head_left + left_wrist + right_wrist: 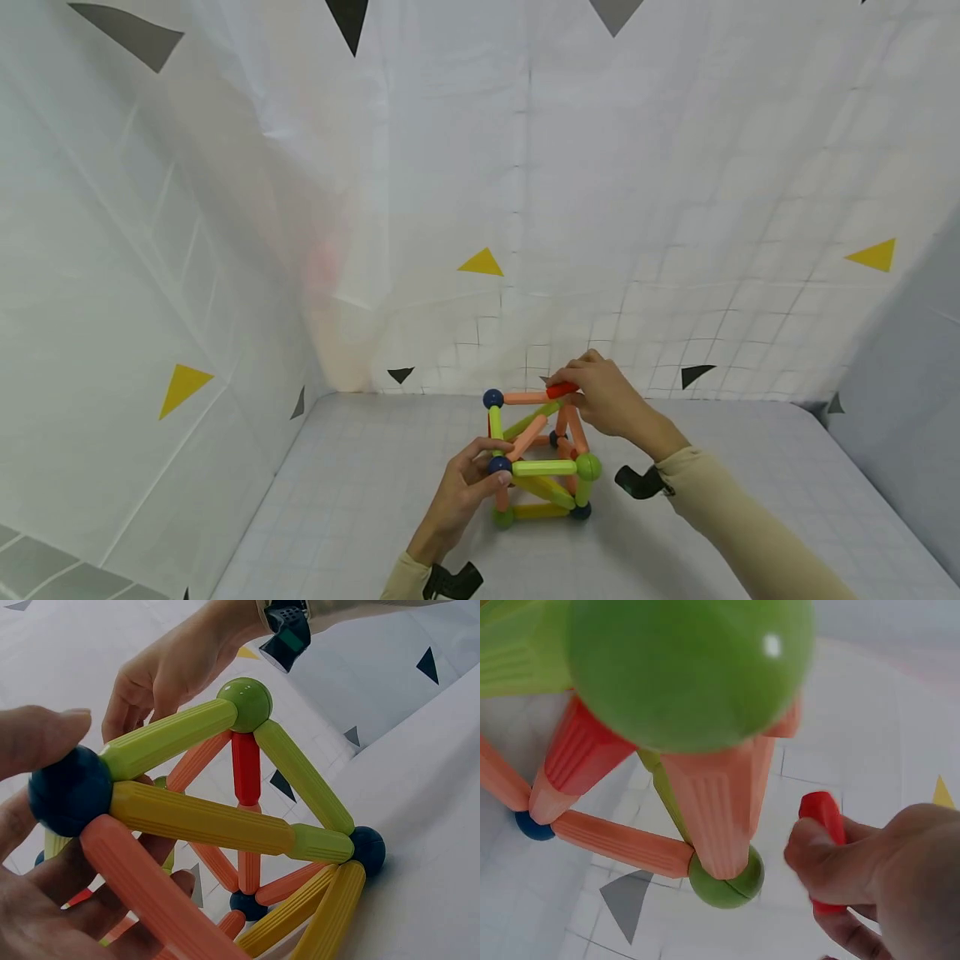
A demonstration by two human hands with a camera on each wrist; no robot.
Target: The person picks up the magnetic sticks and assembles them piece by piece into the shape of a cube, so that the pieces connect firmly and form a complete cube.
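A cube-like frame of rods and balls stands on the white gridded tabletop. Its rods are orange, green and yellow, joined by dark blue and green balls. My left hand pinches the near top-left dark blue ball. In the left wrist view that hand holds the dark blue ball between thumb and fingers. My right hand pinches a red rod at the frame's far top right corner. In the right wrist view this hand grips the red rod, beside a green ball.
White cloth walls with yellow triangles and black triangles close in the table at the back, left and right. A black camera mount sits on each wrist. Bare tabletop lies to the left and right of the frame.
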